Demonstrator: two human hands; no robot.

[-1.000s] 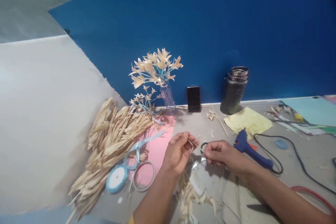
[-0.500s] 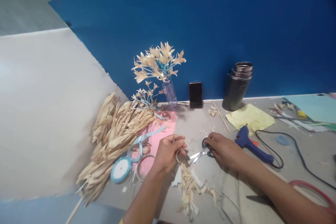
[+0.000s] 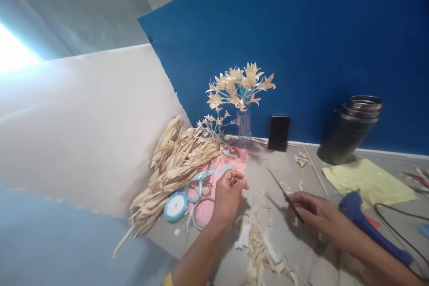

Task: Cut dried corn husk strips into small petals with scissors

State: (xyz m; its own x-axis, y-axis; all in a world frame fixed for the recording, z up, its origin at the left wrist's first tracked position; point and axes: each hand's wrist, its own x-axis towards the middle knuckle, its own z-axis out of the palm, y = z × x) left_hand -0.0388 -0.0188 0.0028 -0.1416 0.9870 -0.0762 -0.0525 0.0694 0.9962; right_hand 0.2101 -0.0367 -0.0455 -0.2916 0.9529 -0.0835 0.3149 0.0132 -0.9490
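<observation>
My left hand is closed in a pinch above the table, beside the pink sheet; whatever lies between its fingertips is too small to make out. To its right, my right hand grips a pair of scissors, turned edge-on with the tip pointing up and to the left. Pale husk scraps and a white paper strip lie on the table below and between the hands. Close to the left hand are a light blue ribbon roll and a clear tape ring.
Dried corn husks are heaped at the left. Husk flowers stand in a clear vase by the blue wall. A phone, a dark flask, yellow paper and a blue glue gun sit rightward.
My right hand has lifted and turned the scissors from lying flat to edge-on, away from the left hand. The thin loop at my left fingers no longer shows. The view has swung left.
</observation>
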